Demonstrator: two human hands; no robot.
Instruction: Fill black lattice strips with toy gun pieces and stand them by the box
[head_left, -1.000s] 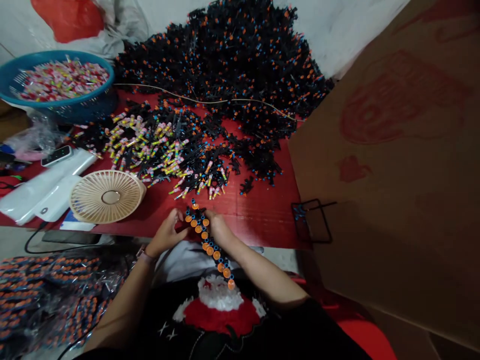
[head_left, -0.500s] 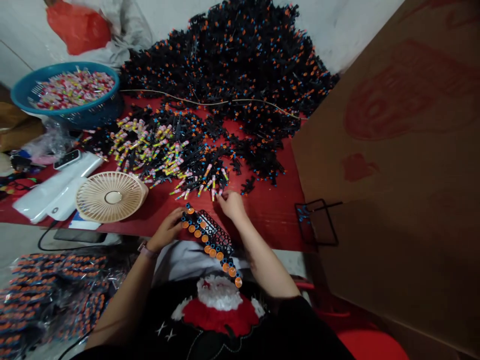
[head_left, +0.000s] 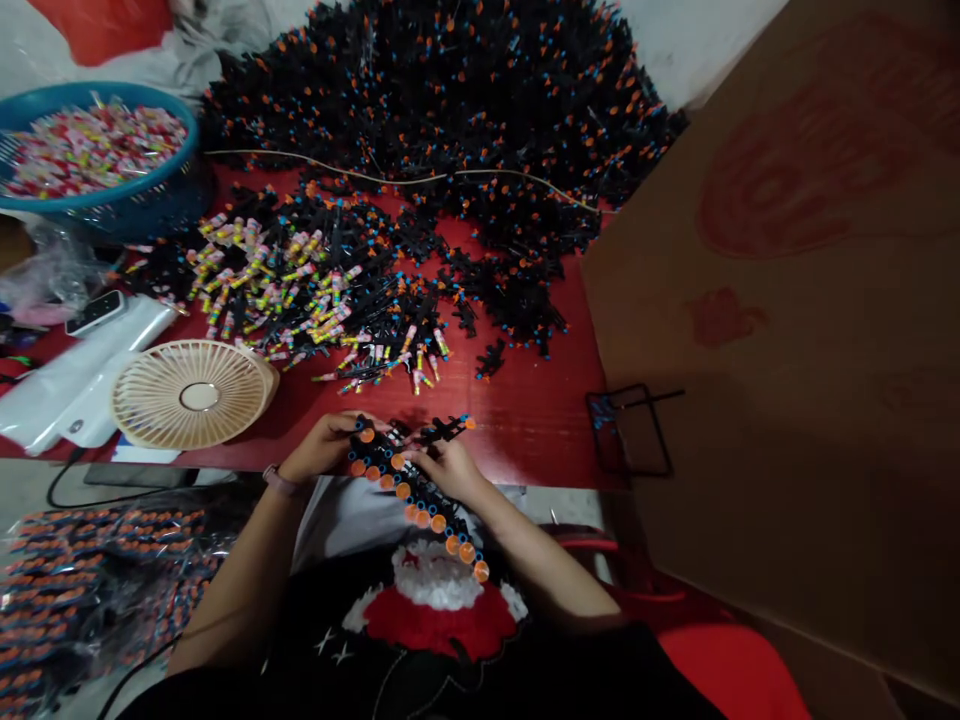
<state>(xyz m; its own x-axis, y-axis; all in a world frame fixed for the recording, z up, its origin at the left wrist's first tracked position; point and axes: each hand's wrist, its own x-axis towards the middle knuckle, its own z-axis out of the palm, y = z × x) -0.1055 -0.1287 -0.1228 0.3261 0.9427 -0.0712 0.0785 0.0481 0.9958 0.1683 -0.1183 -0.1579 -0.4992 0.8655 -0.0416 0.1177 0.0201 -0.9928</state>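
Observation:
A black rack with round openings (head_left: 436, 498) slants over my lap, orange discs and blue rings in rows along it. My left hand (head_left: 324, 447) grips its upper left end, fingers partly hidden behind it. Over the rack's upper right side, my right hand (head_left: 452, 472) pinches a small black gun-shaped toy (head_left: 444, 430) with an orange and blue tip pointing right. Beyond my hands lie similar black toys bearing pink and yellow tubes (head_left: 322, 318), loosely heaped on the red table (head_left: 536, 425).
A big heap of black toys (head_left: 450, 90) stands against the wall, a pale cord across it. At left are a blue basket (head_left: 142, 195) of wrapped pieces and a cream fan (head_left: 196, 395). A cardboard box (head_left: 750, 400) borders the right; bagged toys (head_left: 97, 590) lie lower left.
My right hand has drawn back from the edge of the tube-bearing toys to the rack, bringing a black toy. My left hand stays at the rack's end. The camera view has shifted slightly.

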